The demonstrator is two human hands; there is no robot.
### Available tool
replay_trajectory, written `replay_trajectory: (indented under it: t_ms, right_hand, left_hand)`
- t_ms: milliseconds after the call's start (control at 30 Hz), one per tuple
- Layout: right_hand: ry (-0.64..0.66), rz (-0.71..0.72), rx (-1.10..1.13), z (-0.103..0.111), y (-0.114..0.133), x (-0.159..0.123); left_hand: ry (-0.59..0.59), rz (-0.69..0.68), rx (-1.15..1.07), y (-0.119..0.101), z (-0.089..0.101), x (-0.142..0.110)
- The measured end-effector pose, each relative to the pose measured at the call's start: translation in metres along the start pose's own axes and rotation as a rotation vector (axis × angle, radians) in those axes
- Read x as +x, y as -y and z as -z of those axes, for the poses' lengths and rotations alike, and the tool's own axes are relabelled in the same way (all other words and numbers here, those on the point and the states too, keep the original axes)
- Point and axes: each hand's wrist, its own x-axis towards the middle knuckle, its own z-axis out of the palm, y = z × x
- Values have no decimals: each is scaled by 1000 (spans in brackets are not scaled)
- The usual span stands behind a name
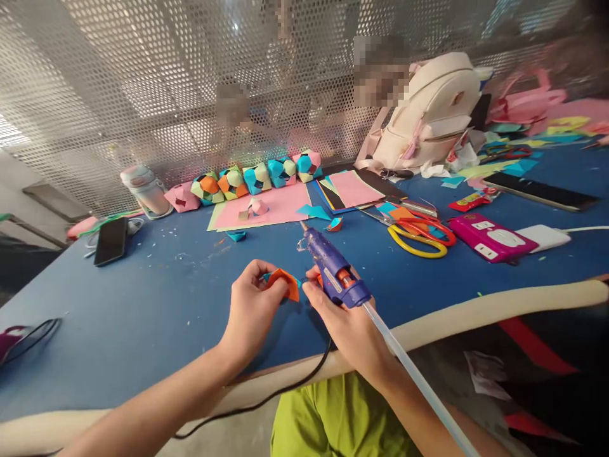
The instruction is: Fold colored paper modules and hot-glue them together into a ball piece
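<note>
- Setting: an informal paper-craft workspace; whether classroom or public hall cannot be told.
- Tabletop [118, 317]: blue, strewn with paper scraps [521, 167] at right, edged with pale padding [504, 308].
- Craft evidence: glue gun [328, 257], scissors [431, 252], coloured sheets [356, 188], row of folded paper balls [257, 179].
- Backdrop: perforated metal screen [157, 82].
- Personal articles: cream backpack [423, 120], bottle [147, 193], phones [111, 242].

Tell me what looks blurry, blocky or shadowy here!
Head view: two patches by the mesh screen are pixelated; head view: the top right corner is dark and smeared; head view: a soft shadow lies on the blue table below the orange paper.
</note>
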Motion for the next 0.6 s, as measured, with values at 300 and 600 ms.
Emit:
replay_trajectory:
  t_ms: [300, 600]
  right_hand:
    - [-161, 165, -161, -11, -12, -6]
    - [-87, 434, -385, -2, -12, 0]
  left_hand:
    - [-33, 159, -343, 4, -17, -23]
    - [213, 121, -131, -4, 0, -27]
